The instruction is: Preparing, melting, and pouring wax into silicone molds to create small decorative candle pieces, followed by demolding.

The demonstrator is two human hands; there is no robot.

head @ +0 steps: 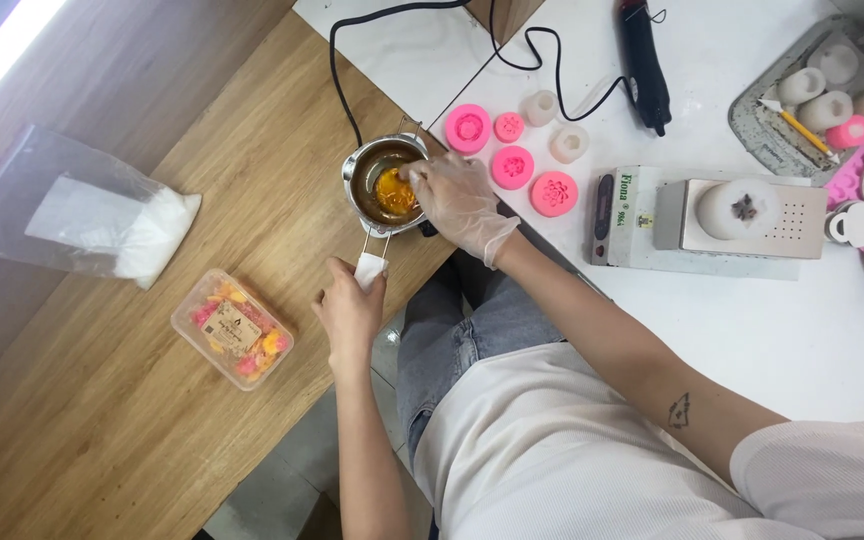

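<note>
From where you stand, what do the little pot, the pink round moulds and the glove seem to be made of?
The pot looks like polished metal: its rim shines and mirrors light. The pink moulds look like matte silicone or soft rubber, though hardness cannot be judged. The glove on the right hand seems thin, translucent plastic or latex, wrinkled at the wrist.

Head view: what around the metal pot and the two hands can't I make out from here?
- Right hand, gloved: fingertips dip into the metal pot; whatever they touch is hidden by the hand.
- Orange contents: too small to identify.
- Left hand: fingers pinch the pot handle through a white wad, which covers the handle's end.
- Tray of moulds: cut off by the right edge.
</note>
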